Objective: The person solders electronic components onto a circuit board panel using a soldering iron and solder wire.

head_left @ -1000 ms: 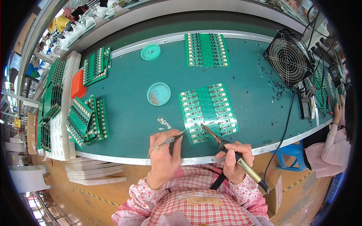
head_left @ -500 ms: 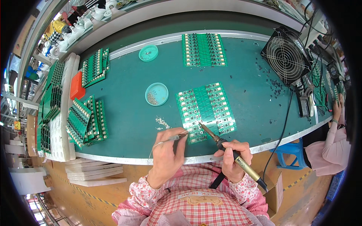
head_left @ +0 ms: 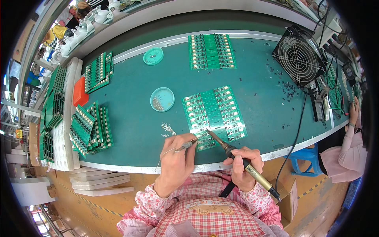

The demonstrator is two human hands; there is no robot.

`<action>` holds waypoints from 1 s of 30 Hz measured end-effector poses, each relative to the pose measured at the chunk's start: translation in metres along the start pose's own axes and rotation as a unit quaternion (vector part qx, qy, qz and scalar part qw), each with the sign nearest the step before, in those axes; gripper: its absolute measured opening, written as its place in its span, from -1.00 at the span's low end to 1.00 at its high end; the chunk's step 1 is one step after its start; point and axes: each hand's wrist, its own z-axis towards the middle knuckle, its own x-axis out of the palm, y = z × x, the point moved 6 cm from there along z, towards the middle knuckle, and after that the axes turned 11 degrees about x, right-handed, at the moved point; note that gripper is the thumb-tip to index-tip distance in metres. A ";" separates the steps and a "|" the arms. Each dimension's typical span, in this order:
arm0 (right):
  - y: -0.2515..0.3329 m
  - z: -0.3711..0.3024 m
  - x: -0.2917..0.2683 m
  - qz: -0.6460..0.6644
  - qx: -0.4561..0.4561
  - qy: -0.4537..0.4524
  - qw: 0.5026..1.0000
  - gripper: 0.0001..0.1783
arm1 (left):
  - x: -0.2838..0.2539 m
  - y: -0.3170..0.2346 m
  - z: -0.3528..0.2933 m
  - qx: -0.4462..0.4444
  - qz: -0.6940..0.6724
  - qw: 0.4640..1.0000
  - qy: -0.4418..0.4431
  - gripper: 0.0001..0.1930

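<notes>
My right hand (head_left: 245, 166) is closed round the handle of a soldering iron (head_left: 254, 173). The iron's tip rests at or just over the lower left part of a green circuit board panel (head_left: 213, 114); contact is hard to tell. At that panel's lower left corner, my left hand (head_left: 176, 158) is closed in a pinch. It holds a thin solder wire (head_left: 159, 162) that trails down past the wrist, along with a slim grey metallic piece (head_left: 184, 146) of unclear kind. Small pale components (head_left: 168, 129) lie loose just beyond the left hand.
Two round green dishes (head_left: 162, 99) (head_left: 153, 56) hold small parts. A second panel (head_left: 212, 51) lies at the back. Board stacks (head_left: 90, 128) and a red box (head_left: 80, 91) are left. Right stand a black fan (head_left: 299, 59), scattered black bits (head_left: 290, 93) and the iron's cord (head_left: 299, 134). A co-worker's arm (head_left: 347, 138) shows far right.
The grey piece in my left hand has turned, and its narrow end now points at the panel's edge. The iron's tip has barely shifted. The whole view has moved slightly.
</notes>
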 end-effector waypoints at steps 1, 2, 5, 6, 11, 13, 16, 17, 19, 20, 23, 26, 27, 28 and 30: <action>0.000 0.000 0.000 -0.002 0.001 0.002 1.000 -0.86 | 0.000 0.000 0.000 -0.001 0.001 1.000 0.000 -0.78; 0.000 0.000 0.000 -0.002 0.000 0.001 1.000 -0.86 | 0.000 0.000 0.000 0.000 0.001 1.000 0.000 -0.78; 0.000 -0.001 -0.002 0.007 0.007 0.003 1.000 -0.85 | 0.000 -0.002 0.001 0.006 0.002 1.000 -0.001 -0.77; -0.001 -0.001 -0.003 0.014 0.012 0.002 1.000 -0.85 | 0.000 -0.002 0.001 0.004 0.000 1.000 -0.002 -0.77; 0.006 -0.004 -0.008 0.072 0.037 -0.010 0.997 -0.85 | 0.000 -0.002 0.002 0.006 0.001 1.000 -0.005 -0.77; 0.011 -0.004 -0.010 0.106 0.014 -0.004 0.994 -0.82 | 0.000 -0.003 0.002 0.005 0.003 1.000 -0.001 -0.77; 0.012 -0.006 -0.011 0.119 -0.002 0.006 0.993 -0.81 | -0.001 -0.002 0.002 0.006 0.001 1.000 -0.001 -0.77; 0.012 -0.005 -0.012 0.119 -0.002 0.006 0.993 -0.81 | -0.001 -0.002 0.002 0.006 0.001 1.000 -0.001 -0.77; 0.012 -0.005 -0.011 0.113 -0.010 0.011 0.994 -0.81 | -0.001 -0.002 0.002 0.007 0.000 1.000 -0.001 -0.77; 0.012 -0.005 -0.011 0.112 -0.010 0.011 0.994 -0.81 | -0.001 -0.002 0.002 0.007 0.000 1.000 -0.001 -0.77; 0.013 -0.004 -0.011 0.107 -0.016 0.015 0.994 -0.81 | -0.001 -0.002 0.002 0.004 -0.002 1.000 -0.005 -0.76; 0.014 -0.003 -0.009 0.096 -0.021 0.019 0.995 -0.81 | 0.000 -0.001 0.001 0.003 -0.002 1.000 -0.003 -0.75; 0.013 -0.004 -0.009 0.100 -0.013 0.018 0.995 -0.81 | 0.000 -0.001 0.001 0.003 -0.001 1.000 -0.003 -0.75; 0.012 -0.004 -0.009 0.105 -0.005 0.018 0.994 -0.81 | 0.000 -0.001 0.001 0.003 0.000 1.000 -0.003 -0.75; 0.016 -0.002 -0.008 0.081 -0.007 0.038 0.996 -0.78 | 0.000 -0.001 0.001 0.003 0.000 1.000 -0.003 -0.75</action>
